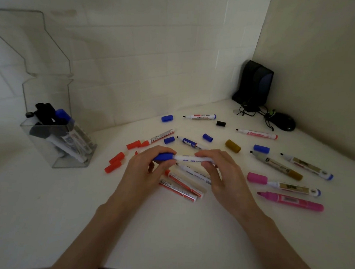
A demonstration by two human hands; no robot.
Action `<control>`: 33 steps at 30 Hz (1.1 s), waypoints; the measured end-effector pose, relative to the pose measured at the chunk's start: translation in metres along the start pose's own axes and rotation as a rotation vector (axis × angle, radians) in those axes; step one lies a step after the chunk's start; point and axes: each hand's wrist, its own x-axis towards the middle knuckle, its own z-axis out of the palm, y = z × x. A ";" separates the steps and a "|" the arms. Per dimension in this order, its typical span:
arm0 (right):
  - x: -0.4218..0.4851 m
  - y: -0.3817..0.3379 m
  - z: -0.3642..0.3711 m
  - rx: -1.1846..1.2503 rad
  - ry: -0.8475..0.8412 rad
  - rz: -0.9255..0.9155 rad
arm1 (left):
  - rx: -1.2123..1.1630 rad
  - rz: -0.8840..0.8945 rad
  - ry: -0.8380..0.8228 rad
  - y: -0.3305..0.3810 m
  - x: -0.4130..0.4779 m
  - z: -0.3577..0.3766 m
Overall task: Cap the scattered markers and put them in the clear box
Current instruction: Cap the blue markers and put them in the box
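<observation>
While both hands hover just above the desk (166, 228), they hold a white marker (191, 158) level between them.
The left hand (147, 165) has its grip pinching the blue cap (163, 156) at the marker's end; the right hand (222, 171) has its grip pinching the barrel. Red markers (181, 184) lie directly beneath, red caps (115, 162) to the left, a pink marker (291, 201) to the right. Farther back, loose caps and open markers scatter toward a black speaker (257, 83). The clear box (56, 138) stands well apart, far left, holding markers.
</observation>
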 end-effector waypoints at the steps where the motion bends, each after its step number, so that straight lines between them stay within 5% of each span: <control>1: 0.000 0.004 -0.001 -0.036 0.000 0.040 | -0.028 -0.029 0.033 -0.001 0.001 -0.001; 6: 0.007 0.039 -0.020 -0.293 0.178 0.391 | -0.046 -0.013 0.164 -0.006 0.006 -0.006; 10: 0.005 0.059 -0.024 -0.615 0.149 0.443 | -0.028 -0.014 0.120 -0.006 0.006 -0.001; 16: 0.012 0.052 -0.023 -0.694 0.061 0.514 | -0.103 -0.080 0.130 -0.007 0.005 -0.002; 21: 0.040 0.029 -0.005 -0.587 0.008 0.228 | -0.187 -0.090 0.116 -0.008 0.003 0.000; 26: 0.050 0.025 0.018 -0.701 -0.103 0.261 | -0.236 -0.095 0.109 -0.013 0.001 -0.003; 33: 0.036 0.023 -0.014 -0.116 0.112 0.091 | -0.290 -0.176 0.156 -0.009 0.009 -0.006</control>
